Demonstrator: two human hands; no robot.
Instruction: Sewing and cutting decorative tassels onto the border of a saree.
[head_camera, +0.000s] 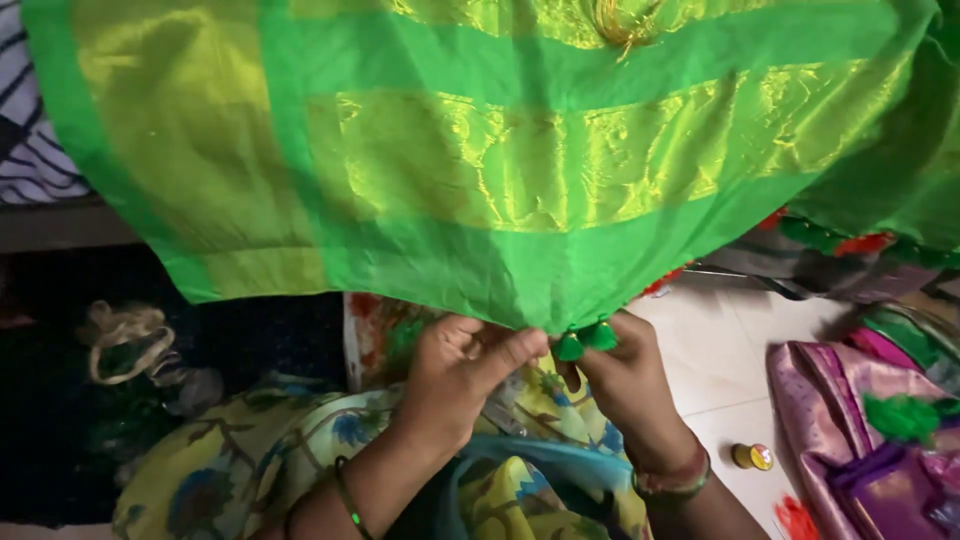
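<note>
Between our hands, left hand (455, 365) and right hand (625, 375) both pinch green cloth (520, 170) edge near tassels (585, 340); tugging risks tearing one loose.

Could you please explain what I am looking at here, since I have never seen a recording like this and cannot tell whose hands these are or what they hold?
There is no machine: the one picture comes from a camera on a person's head, looking down at their own bare hands. The left hand and right hand pinch the lower edge of a green and gold cloth, where two small green tassels hang. Below is a yellow flowered fabric. On the white floor lie a small gold thread spool and purple fabric.
</note>
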